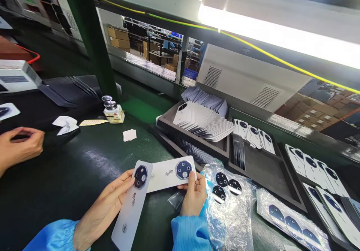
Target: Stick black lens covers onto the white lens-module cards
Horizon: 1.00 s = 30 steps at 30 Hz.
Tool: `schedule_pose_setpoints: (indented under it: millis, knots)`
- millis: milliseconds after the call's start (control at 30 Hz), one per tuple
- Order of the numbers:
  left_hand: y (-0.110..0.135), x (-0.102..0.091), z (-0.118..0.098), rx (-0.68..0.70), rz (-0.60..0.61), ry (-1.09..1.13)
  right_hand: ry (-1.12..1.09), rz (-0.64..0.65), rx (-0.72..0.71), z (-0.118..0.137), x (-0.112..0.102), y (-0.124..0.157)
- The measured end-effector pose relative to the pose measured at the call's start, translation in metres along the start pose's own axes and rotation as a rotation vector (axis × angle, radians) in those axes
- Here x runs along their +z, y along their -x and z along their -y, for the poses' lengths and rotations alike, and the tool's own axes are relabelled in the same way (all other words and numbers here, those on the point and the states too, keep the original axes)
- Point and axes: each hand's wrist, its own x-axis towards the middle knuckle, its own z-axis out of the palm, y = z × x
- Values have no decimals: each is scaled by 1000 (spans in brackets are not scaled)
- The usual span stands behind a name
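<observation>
**Two lens cards up at the table!**

We're right on the action at the table (pixel 60 191): our left hand (pixel 102 209) grips a long white backing card (pixel 128 209), thumb pressed at its edge beside a dark camera lens cover (pixel 140 177). Our right hand (pixel 194 194) pinches a second card (pixel 165 176) between thumb and fingers (pixel 184 186), right by its own lens cover (pixel 184 169), with a clear plastic bag (pixel 230 221) of covers just beside.
</observation>
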Motion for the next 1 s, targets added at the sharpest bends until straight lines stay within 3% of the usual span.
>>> schedule_pose_setpoints:
  millis: [167, 333, 600, 833, 1000]
  knots:
    - [2, 2, -1, 2, -46, -42, 30, -20, -33, -2, -3, -4]
    - [1, 0, -1, -4, -19, -67, 72, -56, -66, -1, -10, -6]
    - [-3, -5, 3, 11, 50, -115, 106, -4, -52, 3, -9, -4]
    - [0, -2, 1, 10, 2, -116, 157, 39, -51, -1, -14, -8]
    - [1, -1, 0, -15, 36, -123, 174, 10, -55, -6, -11, -7]
